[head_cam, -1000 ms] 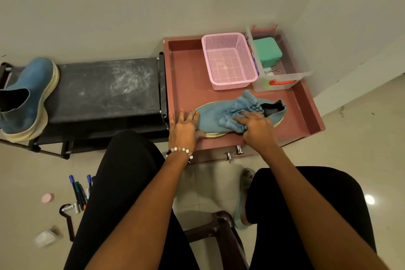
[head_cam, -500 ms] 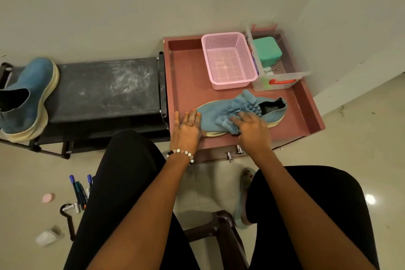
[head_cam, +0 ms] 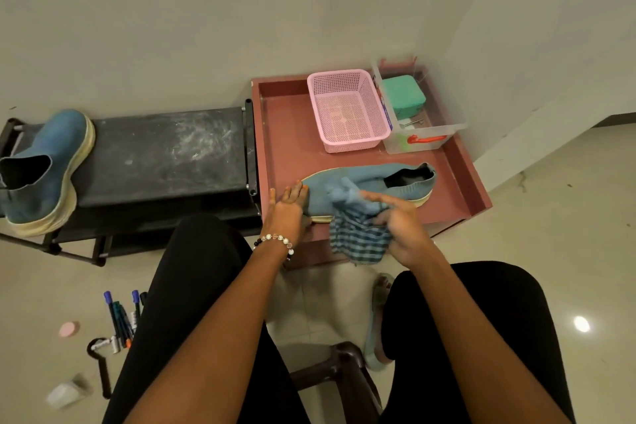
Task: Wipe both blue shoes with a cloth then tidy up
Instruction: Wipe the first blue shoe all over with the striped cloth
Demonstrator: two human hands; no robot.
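Observation:
A light blue knit shoe (head_cam: pixel 371 182) lies on its side in the reddish tray (head_cam: pixel 285 134), toe to the left. My left hand (head_cam: pixel 287 213) presses flat on its toe end. My right hand (head_cam: pixel 399 227) grips a blue checked cloth (head_cam: pixel 358 237) that hangs over the tray's near edge, partly touching the shoe's middle. A second, chunkier blue shoe (head_cam: pixel 44 169) with a cream sole stands on the black bench (head_cam: pixel 165 151) at the far left.
In the back of the tray sit a pink mesh basket (head_cam: pixel 347 110) and a clear box (head_cam: pixel 423 134) with a green case (head_cam: pixel 404 96). Markers (head_cam: pixel 120 317) and small items lie on the floor at the left. My knees and a brown stool (head_cam: pixel 340 372) fill the foreground.
My right hand has pulled the cloth off the shoe's top toward me, so it now hangs over the tray's near edge. The left hand has stayed on the toe.

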